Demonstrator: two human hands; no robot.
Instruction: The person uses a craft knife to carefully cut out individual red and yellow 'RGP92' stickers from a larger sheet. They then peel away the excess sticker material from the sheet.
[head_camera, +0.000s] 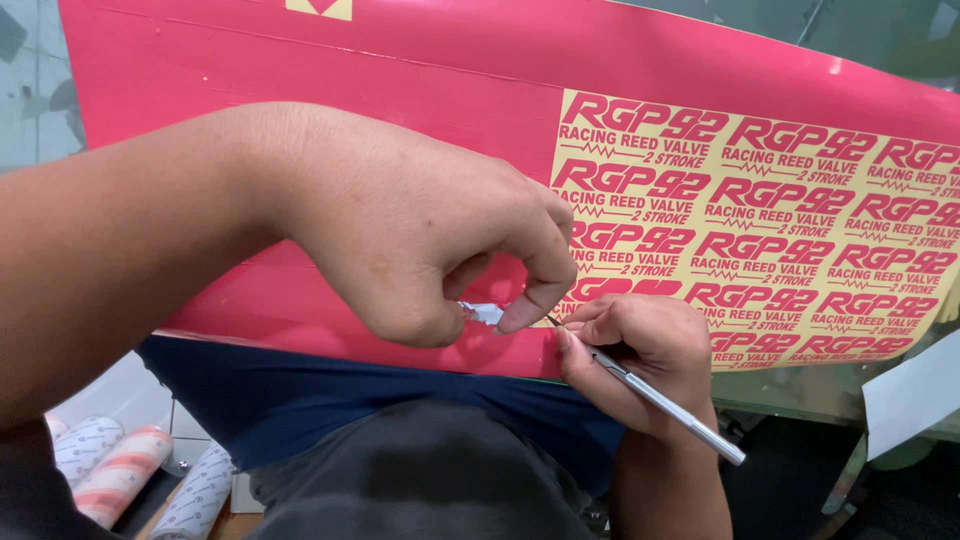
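At nine o'clock, low under the table edge, I see several paper-wrapped rolls (110, 465) standing off to the side, well apart from the work. Moving right, my left hand (420, 235) curls over the near edge of the red vinyl sheet (330, 90), thumb and forefinger pinched narrow on a small pale scrap of peeled film (484, 313). Just at three o'clock of that pinch, my right hand (645, 350) grips a slim metal craft knife (650, 393) pen-fashion, fingers closed tight around the shaft, the tip touching the sheet right beside the scrap. Farther right, the yellow panel of cut red lettering (790, 200) fills the two o'clock region.

To do this well, I judge the blade should stay shallow, lifting only the waste film while the left hand pulls low and slowly, so no letter tears away with it. The scrap sits between the two grips, touching the left fingertips and just beside the knife point.
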